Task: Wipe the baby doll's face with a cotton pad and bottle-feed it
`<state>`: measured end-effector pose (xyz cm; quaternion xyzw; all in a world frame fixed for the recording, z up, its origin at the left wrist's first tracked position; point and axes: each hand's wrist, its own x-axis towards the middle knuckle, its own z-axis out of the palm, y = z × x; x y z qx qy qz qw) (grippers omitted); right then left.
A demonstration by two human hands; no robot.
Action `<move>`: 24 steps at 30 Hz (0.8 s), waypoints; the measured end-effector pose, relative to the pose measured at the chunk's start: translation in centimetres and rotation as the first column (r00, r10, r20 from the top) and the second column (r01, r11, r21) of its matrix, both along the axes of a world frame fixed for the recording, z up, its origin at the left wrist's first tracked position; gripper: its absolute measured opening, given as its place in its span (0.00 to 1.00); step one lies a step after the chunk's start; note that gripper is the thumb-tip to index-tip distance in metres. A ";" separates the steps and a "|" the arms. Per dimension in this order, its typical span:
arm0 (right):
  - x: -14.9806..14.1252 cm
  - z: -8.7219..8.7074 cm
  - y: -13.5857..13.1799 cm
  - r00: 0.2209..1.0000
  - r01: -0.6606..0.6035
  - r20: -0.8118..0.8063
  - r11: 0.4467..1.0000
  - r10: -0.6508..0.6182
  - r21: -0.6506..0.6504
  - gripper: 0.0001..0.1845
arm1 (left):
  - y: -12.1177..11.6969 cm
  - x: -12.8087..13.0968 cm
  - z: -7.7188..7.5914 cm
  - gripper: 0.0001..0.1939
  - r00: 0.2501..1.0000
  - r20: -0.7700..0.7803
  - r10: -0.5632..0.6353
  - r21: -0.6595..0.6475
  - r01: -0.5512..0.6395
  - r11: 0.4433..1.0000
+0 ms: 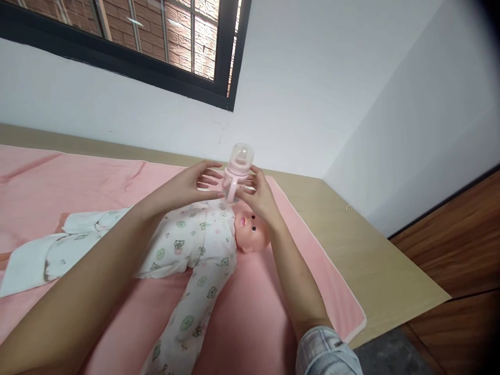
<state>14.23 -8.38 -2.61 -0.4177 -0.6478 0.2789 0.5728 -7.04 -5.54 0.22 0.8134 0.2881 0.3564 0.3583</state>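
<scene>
A clear baby bottle (237,174) with a pale pink collar, pink handles and a transparent cap over its teat is held upright, slightly tilted, above the doll's neck. My right hand (261,194) grips it from the right side, fingers behind and thumb in front. On its left, my left hand (203,182) has its fingers spread and curved toward the bottle; whether the thumb tip touches it I cannot tell. Beneath both hands lies a baby doll (179,242) on its back, dressed in white clothes with green bear prints. My right hand and wrist partly cover its head (253,232).
A pink blanket (250,307) lies under the doll on a tan surface (336,234). Behind it rises a white wall (297,88) with a dark-framed window (156,73). Brown wooden panels (461,245) stand at the right.
</scene>
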 end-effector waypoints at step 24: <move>-2.1 1.8 -4.1 0.985 0.001 0.172 0.992 -0.023 0.127 0.35 | -1.6 0.9 0.3 0.27 0.939 -0.140 0.314 0.383 -0.241 0.892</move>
